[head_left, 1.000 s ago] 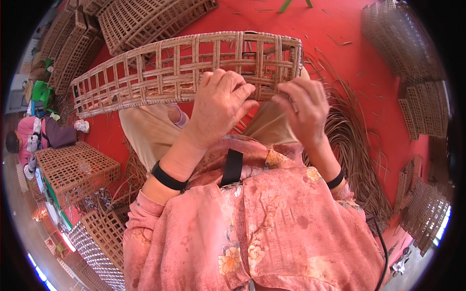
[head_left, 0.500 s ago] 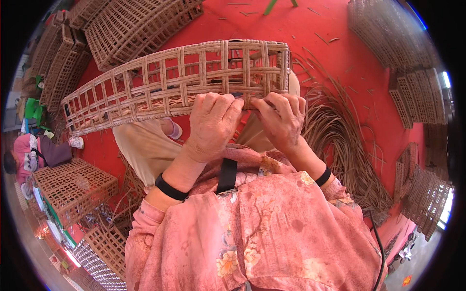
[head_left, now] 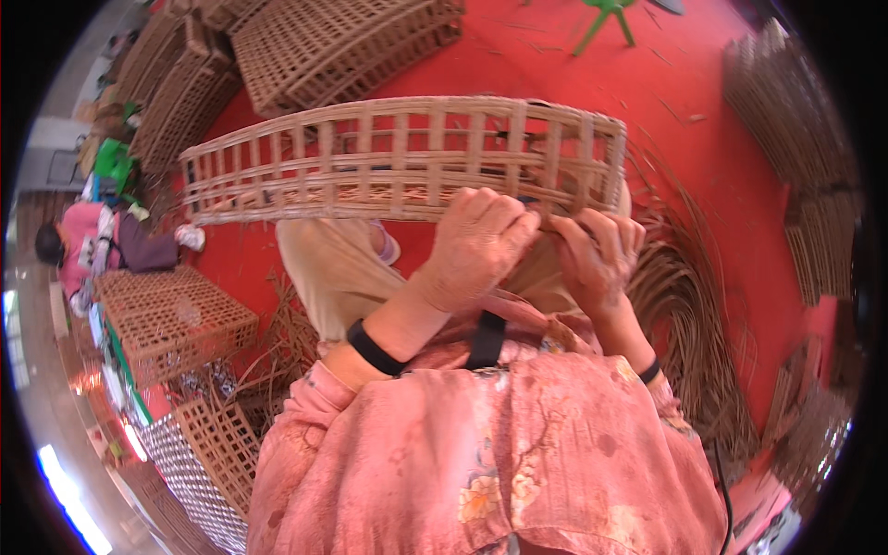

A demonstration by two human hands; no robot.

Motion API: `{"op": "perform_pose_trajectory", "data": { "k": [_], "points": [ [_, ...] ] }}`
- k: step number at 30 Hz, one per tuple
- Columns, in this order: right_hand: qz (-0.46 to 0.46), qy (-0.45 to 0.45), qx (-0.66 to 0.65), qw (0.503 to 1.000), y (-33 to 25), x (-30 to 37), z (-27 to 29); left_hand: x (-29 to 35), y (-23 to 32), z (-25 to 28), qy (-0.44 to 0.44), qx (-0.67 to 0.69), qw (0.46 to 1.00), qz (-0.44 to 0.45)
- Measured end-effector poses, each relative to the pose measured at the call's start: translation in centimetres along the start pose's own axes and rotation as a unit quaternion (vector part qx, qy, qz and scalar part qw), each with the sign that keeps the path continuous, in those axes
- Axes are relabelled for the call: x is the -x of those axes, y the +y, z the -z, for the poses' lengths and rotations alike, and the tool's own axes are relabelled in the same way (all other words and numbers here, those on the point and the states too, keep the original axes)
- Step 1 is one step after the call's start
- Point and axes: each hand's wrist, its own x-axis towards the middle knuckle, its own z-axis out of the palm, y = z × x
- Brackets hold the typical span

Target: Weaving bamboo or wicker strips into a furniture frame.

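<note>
A long, shallow woven basket (head_left: 401, 139) of brown strips lies across my knees with its open lattice side facing up. My left hand (head_left: 481, 242) is closed at its near edge, close to the right end, fingers curled and thumb pressed in. Beside it, my right hand (head_left: 597, 254) pinches at the same edge near the corner. The fingertips of both hands almost meet there, and they partly hide the weave between them. Something small and dark shows by the left fingertips, too small to name.
Loose brown strips (head_left: 689, 314) lie heaped on the red floor (head_left: 684, 92) at my right. Finished-looking baskets (head_left: 347, 51) stand at the back left, with more stacks (head_left: 786, 111) at the far right. Another person (head_left: 92, 240) sits at the left by a basket (head_left: 176, 314). A green stool (head_left: 606, 14) stands at the back.
The whole view has shifted, so basket, hands and surroundings appear farther right and a little lower. Both hands stay at the basket's near edge; the right wrist and fingers have turned slightly.
</note>
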Motion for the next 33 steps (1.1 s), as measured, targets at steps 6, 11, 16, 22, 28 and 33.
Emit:
{"op": "perform_pose_trajectory", "data": {
  "k": [6,11,16,22,28,33],
  "points": [
    [-0.018,-0.024,-0.02,0.999,-1.2,-1.7,0.6,1.9,-1.6,3.2,0.046,-0.099,0.988,0.112],
    [-0.021,-0.039,0.007,0.999,-1.4,-1.6,-0.8,3.1,-4.0,5.6,0.036,-0.129,0.979,0.152],
    [-0.035,-0.034,0.012,0.999,-1.3,-1.2,-0.3,3.3,-5.4,6.9,-0.02,-0.152,0.977,0.147],
    [-0.059,-0.081,-0.05,0.994,-1.5,-2.3,0.6,6.4,-8.4,8.8,0.016,-0.193,0.964,0.185],
    [-0.058,0.019,-0.13,0.99,0.8,-2.4,0.1,8.3,-11.7,10.4,0.044,-0.194,0.956,0.214],
    [-0.187,0.067,-0.075,0.977,4.7,-2.4,0.8,11.8,-14.1,11.8,0.123,-0.277,0.917,0.259]
  ]
}}
